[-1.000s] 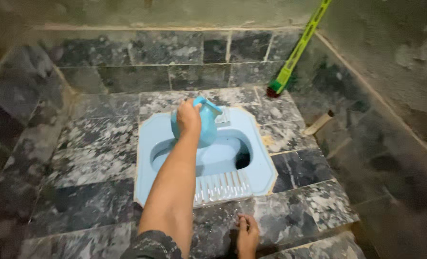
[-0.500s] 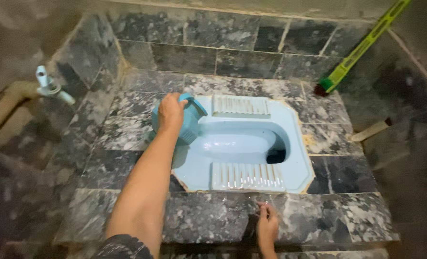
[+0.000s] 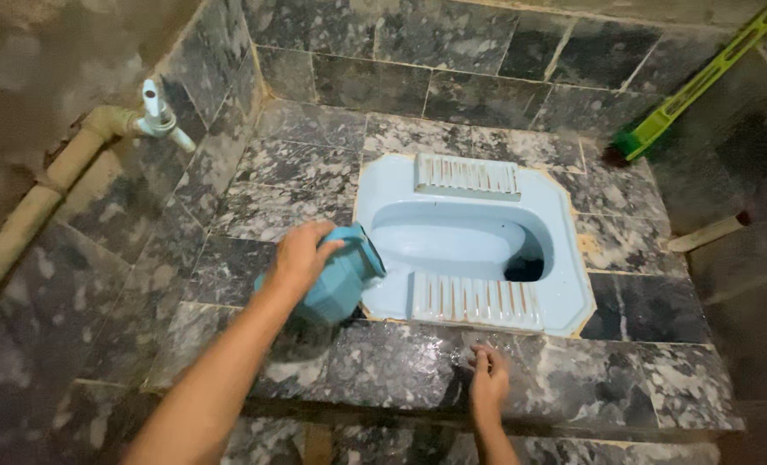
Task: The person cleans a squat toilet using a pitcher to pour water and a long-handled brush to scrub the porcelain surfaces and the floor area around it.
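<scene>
Gripping a blue plastic jug (image 3: 336, 280), our left hand (image 3: 301, 258) held it tilted at the near-left corner of a pale blue squat toilet pan (image 3: 478, 245).
Our fingers clamped round the jug's body; our right hand (image 3: 489, 385) lay fingers apart on the wet marble step (image 3: 383, 362). A tap (image 3: 155, 112) jutted from the left wall; a green broom (image 3: 685, 95) leaned far right.

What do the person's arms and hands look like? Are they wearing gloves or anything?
No gloves. Both hands are bare: the left hand and the right hand. The forearms are bare too, with no sleeve showing in this view. No rings, watch or bracelets show on the fingers or wrists.
</scene>
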